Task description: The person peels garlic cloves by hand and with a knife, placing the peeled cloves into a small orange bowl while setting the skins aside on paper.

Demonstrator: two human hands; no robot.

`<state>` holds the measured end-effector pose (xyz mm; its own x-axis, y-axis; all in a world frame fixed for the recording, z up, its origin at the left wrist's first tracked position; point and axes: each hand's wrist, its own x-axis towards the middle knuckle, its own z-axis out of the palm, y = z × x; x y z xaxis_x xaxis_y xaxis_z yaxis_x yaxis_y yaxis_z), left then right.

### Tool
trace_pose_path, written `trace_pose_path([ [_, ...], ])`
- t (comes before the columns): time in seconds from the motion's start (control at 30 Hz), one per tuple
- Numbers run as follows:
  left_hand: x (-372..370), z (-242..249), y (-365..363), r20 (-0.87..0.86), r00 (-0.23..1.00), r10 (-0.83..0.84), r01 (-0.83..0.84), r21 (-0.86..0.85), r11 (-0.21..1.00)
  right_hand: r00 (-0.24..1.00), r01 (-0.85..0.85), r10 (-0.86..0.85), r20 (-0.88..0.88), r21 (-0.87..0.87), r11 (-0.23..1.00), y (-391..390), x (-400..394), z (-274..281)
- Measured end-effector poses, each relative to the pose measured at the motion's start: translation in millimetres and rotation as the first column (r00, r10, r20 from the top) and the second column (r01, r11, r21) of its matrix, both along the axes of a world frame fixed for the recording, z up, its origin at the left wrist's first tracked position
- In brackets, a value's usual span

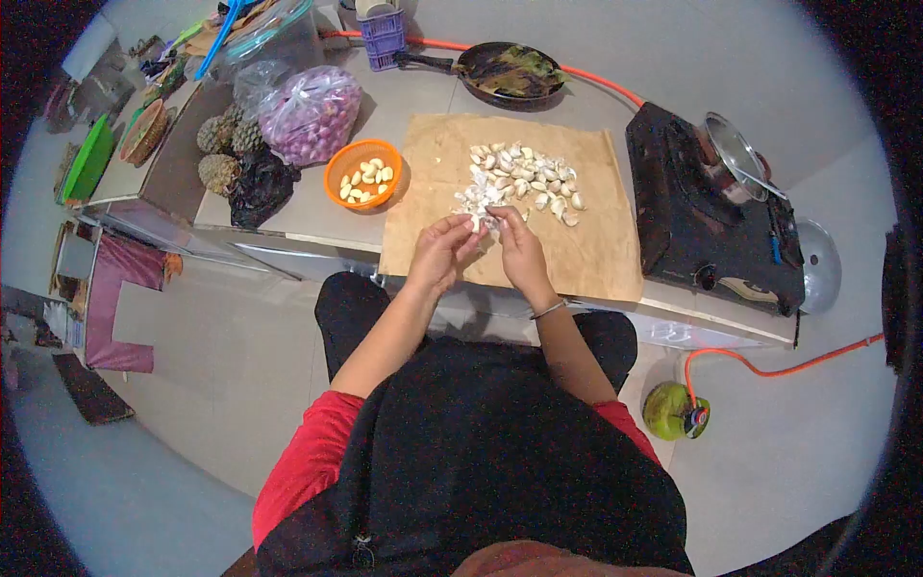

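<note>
Head view, looking down past the forearms: a small pale garlic piece (477,222) sits where the fingertips of both hands meet, over the near half of the brown paper (423,202) on the tabletop (226,210). The left hand (440,252) comes in from the near left with thumb and fingers curled inward, pinching the piece; the right hand (522,254) slants in from the near right, thumb and forefinger closed at the piece's right side. The two sets of fingertips are close together, almost touching, though how they divide their grip is too small to make out. Which way the piece's long axis runs cannot be told, as the fingers cover much of it. Just beyond the fingertips, partly behind them, lies a loose heap of papery skins (473,198). Past that, and spreading to the right, are the unpeeled cloves (524,173), straight ahead of the right hand and nearer to it than to the left, pointing in mixed directions. On the other side, to the left and a little farther from the body than the left hand, stands the orange basket (334,181), upright beside the paper's left edge, with peeled cloves (363,180) spread over its bottom. The left hand is clearly the nearer one to it. The black stove (673,183) stands well apart from both hands, off to the right.
</note>
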<state>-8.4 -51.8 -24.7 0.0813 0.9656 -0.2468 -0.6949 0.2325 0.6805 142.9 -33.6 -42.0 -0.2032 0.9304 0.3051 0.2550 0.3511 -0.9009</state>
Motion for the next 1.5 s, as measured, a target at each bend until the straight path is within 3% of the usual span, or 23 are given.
trace_pose_path([
  [0.07,3.2,0.7,0.4,-0.013,1.000,0.010,-0.011,-0.032,0.999,0.997,0.066,-0.060,0.055,-0.124,0.990,4.1,7.7,2.2],
  [0.17,1.3,-5.1,3.2,-0.024,0.999,0.022,-0.023,-0.021,1.000,0.925,-0.292,0.105,-0.366,-0.505,0.812,-4.8,14.8,39.8],
  [0.3,1.0,1.3,1.5,-0.066,0.998,-0.003,0.004,0.021,1.000,0.929,-0.352,0.229,-0.292,-0.498,0.792,-8.6,13.4,50.2],
  [0.37,1.1,-3.3,0.7,-0.211,0.977,0.009,0.002,0.055,0.998,0.920,-0.373,0.257,-0.294,-0.466,0.802,-6.1,12.5,46.6],
  [0.47,1.3,-1.7,-1.8,-0.286,0.958,0.024,-0.002,0.074,0.997,0.961,-0.272,0.227,-0.157,-0.389,0.880,-1.8,14.5,28.0],
  [0.57,1.8,0.7,-3.1,-0.293,0.956,0.012,0.007,0.063,0.998,0.990,-0.074,0.080,0.119,-0.051,0.996,-2.5,9.4,19.9],
  [0.67,4.7,12.5,-6.7,-0.281,0.960,0.009,0.009,0.061,0.998,0.909,0.147,-0.089,0.408,-0.112,0.983,-8.0,11.6,48.1],
  [0.77,3.1,9.8,-4.4,-0.186,0.983,0.006,0.008,0.077,0.997,0.887,0.236,-0.125,0.445,-0.202,0.951,-2.3,14.4,47.8],
  [0.87,-1.5,-9.0,1.5,-0.095,0.995,-0.042,0.048,0.064,0.997,0.878,0.213,-0.117,0.464,-0.160,0.964,1.5,16.6,36.8],
  [0.97,-4.2,-12.4,3.9,-0.034,0.998,-0.051,0.052,0.022,0.998,0.879,0.230,-0.093,0.468,-0.244,0.942,2.2,11.1,40.1],
  [1.07,-4.2,-12.3,4.9,0.023,1.000,-0.005,0.004,0.028,1.000,0.931,0.199,-0.133,0.341,-0.168,0.965,6.3,10.8,17.6],
  [1.1,-3.0,-10.7,4.4,0.042,0.999,0.015,-0.016,0.038,0.999,0.990,0.070,-0.026,0.138,-0.325,0.943,3.8,9.3,22.5],
  [1.17,-1.2,-7.6,2.2,0.018,0.998,0.060,-0.061,0.040,0.997,0.946,-0.256,0.100,-0.309,-0.520,0.815,-4.6,7.6,33.6],
  [1.27,2.6,-7.2,1.1,-0.033,0.994,0.104,-0.102,0.068,0.993,0.816,-0.426,0.009,-0.578,-0.591,0.685,-21.0,-4.4,50.9],
  [1.5,5.9,-3.7,0.0,-0.086,0.982,0.168,-0.162,0.072,0.984,0.825,-0.394,0.040,-0.563,-0.524,0.755,-25.2,-10.8,44.6],
])
